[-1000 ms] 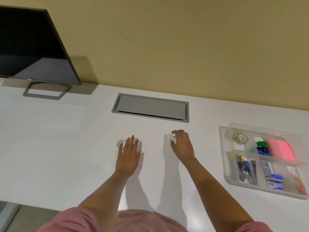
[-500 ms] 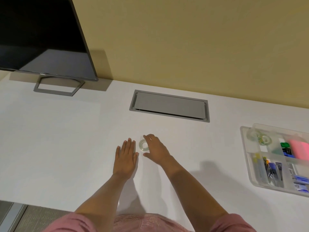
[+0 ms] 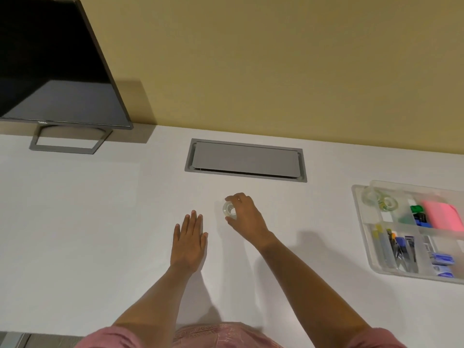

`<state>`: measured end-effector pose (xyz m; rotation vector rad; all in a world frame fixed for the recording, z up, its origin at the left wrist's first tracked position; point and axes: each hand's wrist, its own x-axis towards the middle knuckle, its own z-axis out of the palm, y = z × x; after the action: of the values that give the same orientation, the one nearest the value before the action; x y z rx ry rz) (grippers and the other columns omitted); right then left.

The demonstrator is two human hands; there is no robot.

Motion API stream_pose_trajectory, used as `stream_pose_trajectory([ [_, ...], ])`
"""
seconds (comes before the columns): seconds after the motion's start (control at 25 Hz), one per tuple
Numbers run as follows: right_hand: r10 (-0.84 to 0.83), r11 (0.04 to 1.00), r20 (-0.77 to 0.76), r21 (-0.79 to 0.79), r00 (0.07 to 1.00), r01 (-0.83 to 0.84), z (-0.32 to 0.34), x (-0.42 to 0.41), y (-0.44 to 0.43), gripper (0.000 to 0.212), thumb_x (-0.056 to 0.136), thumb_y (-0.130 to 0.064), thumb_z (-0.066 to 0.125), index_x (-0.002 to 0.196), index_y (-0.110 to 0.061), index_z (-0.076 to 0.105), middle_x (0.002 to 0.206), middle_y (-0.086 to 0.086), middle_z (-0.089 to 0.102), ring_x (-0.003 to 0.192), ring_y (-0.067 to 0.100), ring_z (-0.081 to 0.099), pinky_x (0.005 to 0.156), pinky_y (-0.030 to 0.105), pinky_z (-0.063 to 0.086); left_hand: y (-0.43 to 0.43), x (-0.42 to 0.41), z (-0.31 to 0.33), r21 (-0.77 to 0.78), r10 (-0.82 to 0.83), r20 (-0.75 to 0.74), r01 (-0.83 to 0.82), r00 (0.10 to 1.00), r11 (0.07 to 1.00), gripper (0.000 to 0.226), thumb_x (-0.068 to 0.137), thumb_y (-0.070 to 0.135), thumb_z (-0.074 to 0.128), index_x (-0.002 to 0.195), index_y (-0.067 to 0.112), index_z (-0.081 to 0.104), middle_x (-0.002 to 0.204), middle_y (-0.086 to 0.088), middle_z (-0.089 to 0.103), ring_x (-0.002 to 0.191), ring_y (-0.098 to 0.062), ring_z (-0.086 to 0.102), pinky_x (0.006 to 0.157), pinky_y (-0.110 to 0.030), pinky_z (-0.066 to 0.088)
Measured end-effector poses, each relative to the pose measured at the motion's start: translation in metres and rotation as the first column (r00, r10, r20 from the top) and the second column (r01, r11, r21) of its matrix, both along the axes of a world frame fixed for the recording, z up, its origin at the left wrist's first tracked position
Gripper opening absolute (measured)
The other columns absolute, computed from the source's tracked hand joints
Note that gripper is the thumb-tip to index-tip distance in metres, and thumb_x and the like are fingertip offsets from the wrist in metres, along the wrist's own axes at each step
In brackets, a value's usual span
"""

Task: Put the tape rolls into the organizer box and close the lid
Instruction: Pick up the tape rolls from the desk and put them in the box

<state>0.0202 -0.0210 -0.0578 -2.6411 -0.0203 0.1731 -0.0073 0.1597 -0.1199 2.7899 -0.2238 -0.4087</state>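
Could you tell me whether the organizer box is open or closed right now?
Open: the organizer box has no lid over it, and its compartments and tape rolls show uncovered.

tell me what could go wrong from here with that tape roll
The right hand pinches the small clear tape roll only at the fingertips, so it might slip on the way across. The clear plastic organizer box sits far right, and its tape compartment already holds rolls, so space looks tight.

We find the cable hatch (image 3: 246, 160) set in the tabletop (image 3: 100, 222) against the wall; the monitor (image 3: 50, 66) stands to its left. Before it are our left hand (image 3: 188, 241) and right hand (image 3: 244, 217), the tape roll (image 3: 229, 209) in the right, and the organizer box (image 3: 411, 232) lies well to its right with two tape rolls (image 3: 380, 200) in its rear left compartment.
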Motion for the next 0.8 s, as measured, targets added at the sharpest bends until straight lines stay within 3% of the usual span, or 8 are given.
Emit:
stream_pose_trajectory([
  [0.32, -0.217, 0.976, 0.050, 0.016, 0.975, 0.216, 0.033, -0.016, -0.113, 0.049, 0.087, -0.015, 0.065, 0.133, -0.015, 0.051, 0.137, 0.005, 0.049, 0.127, 0.023, 0.044, 0.098, 0.032, 0.048, -0.062, 0.000, 0.006, -0.021, -0.056, -0.023, 0.056, 0.998, 0.998, 0.054, 0.105, 0.033, 0.022, 0.154, 0.018, 0.004, 0.163, 0.000, -0.005, 0.152, -0.018, -0.003, 0.125, -0.039, 0.001],
  [0.6, -0.436, 0.898, 0.146, 0.007, 0.888, 0.440, 0.048, -0.054, -0.256, 0.047, 0.081, -0.004, 0.067, 0.126, -0.008, 0.056, 0.129, 0.015, 0.052, 0.120, 0.031, 0.049, 0.090, 0.033, 0.046, -0.157, -0.028, 0.014, -0.022, -0.105, -0.034, 0.105, 0.994, 0.994, 0.054, 0.105, 0.033, 0.021, 0.154, 0.018, 0.005, 0.164, -0.002, -0.005, 0.152, -0.019, -0.002, 0.125, -0.039, 0.003],
  [0.8, -0.549, 0.832, 0.092, -0.039, 0.831, 0.554, 0.040, -0.080, -0.342, 0.048, 0.081, -0.006, 0.068, 0.127, -0.008, 0.054, 0.132, 0.016, 0.047, 0.120, 0.034, 0.047, 0.091, 0.037, 0.046, -0.227, -0.047, 0.016, 0.012, -0.128, -0.028, 0.129, 0.991, 0.992, 0.054, 0.105, 0.035, 0.019, 0.154, 0.019, 0.001, 0.163, -0.002, -0.008, 0.152, -0.019, -0.004, 0.125, -0.038, 0.002],
])
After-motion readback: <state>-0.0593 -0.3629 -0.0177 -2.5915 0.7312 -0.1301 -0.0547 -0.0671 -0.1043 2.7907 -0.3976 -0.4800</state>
